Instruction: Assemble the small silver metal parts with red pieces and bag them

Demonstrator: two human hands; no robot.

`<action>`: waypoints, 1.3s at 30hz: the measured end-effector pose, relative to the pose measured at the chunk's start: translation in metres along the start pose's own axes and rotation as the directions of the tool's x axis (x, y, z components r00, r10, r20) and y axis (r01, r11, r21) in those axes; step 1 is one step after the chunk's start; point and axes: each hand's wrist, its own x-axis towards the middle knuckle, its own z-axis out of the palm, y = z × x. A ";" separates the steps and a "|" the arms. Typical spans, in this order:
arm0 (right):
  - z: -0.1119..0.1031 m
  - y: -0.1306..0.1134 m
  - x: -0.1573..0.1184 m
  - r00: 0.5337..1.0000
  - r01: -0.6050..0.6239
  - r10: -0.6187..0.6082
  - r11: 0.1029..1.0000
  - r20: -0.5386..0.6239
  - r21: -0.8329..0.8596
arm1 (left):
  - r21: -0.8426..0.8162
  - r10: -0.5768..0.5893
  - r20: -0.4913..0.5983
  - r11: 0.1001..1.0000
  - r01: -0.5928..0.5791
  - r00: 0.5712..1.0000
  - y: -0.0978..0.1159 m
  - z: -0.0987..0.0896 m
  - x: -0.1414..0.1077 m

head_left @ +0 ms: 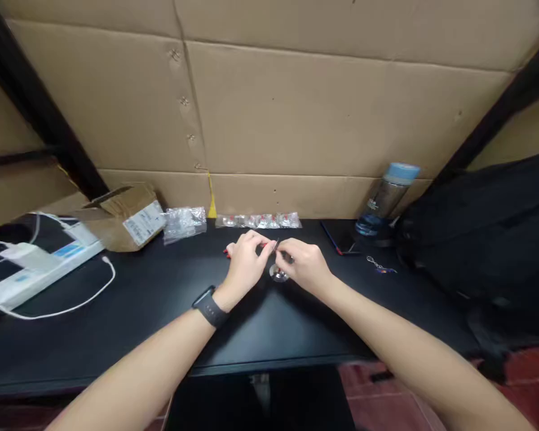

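Note:
My left hand [247, 257], with a dark watch [210, 305] on its wrist, is closed around a small red and dark item [275, 245] that points toward my right hand. My right hand [303, 261] is pinched beside its tip; whatever sits between those fingertips is too small to name. Just below the fingers a round shiny metal piece [278, 273] lies on the black table [260, 335]. Small red tips [227, 251] show at the left edge of my left hand.
Along the cardboard wall are an opened box [123, 218], a clear plastic bag [185, 222] and a strip of small packets [258, 221]. A white power strip [40, 272] with cables lies left. Toward the right are a bottle [386, 199], a phone-like item, a keychain [381, 265] and a black bag [489, 239].

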 end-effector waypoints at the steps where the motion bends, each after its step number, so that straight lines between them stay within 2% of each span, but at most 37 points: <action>1: -0.001 0.000 0.001 1.000 -0.006 0.006 1.000 -0.010 -0.004 | 0.005 -0.004 -0.004 1.000 0.004 1.000 0.000 0.000 0.001; 4: -0.003 -0.001 0.003 0.999 -0.038 0.039 0.998 -0.024 0.051 | -0.011 -0.017 -0.019 1.000 0.017 1.000 0.002 0.000 0.002; 7: -0.003 -0.001 0.004 0.995 -0.094 0.098 0.973 -0.008 0.210 | -0.074 -0.033 -0.041 0.997 0.030 0.999 0.001 0.000 0.003; 11: 0.002 0.001 0.005 0.980 -0.178 0.200 0.847 0.010 0.501 | -0.195 -0.044 -0.070 0.980 0.030 0.997 -0.004 0.001 0.005; 14: 0.004 0.001 0.005 0.963 -0.228 0.267 0.774 0.021 0.591 | -0.250 -0.041 -0.072 0.968 0.022 0.997 -0.007 0.002 0.006; 19: 0.003 -0.002 0.006 0.948 -0.272 0.314 0.726 0.046 0.631 | -0.321 -0.031 -0.046 0.947 0.014 0.998 -0.011 0.005 0.007; 24: 0.002 -0.003 0.008 0.948 -0.258 0.315 0.668 0.050 0.698 | -0.378 0.036 0.004 0.925 -0.031 0.999 -0.017 0.005 0.008; 29: -0.001 -0.004 0.009 0.947 -0.272 0.315 0.680 0.063 0.681 | -0.304 0.102 -0.026 0.947 -0.105 0.994 -0.014 0.001 0.007; 33: 0.000 -0.005 0.009 0.942 -0.287 0.325 0.640 0.087 0.713 | -0.201 0.138 -0.067 0.968 -0.149 0.988 -0.009 -0.003 0.004; 39: 0.000 -0.004 0.010 0.933 -0.296 0.352 0.627 0.077 0.720 | -0.180 0.213 0.000 0.961 -0.210 0.977 -0.012 -0.010 0.008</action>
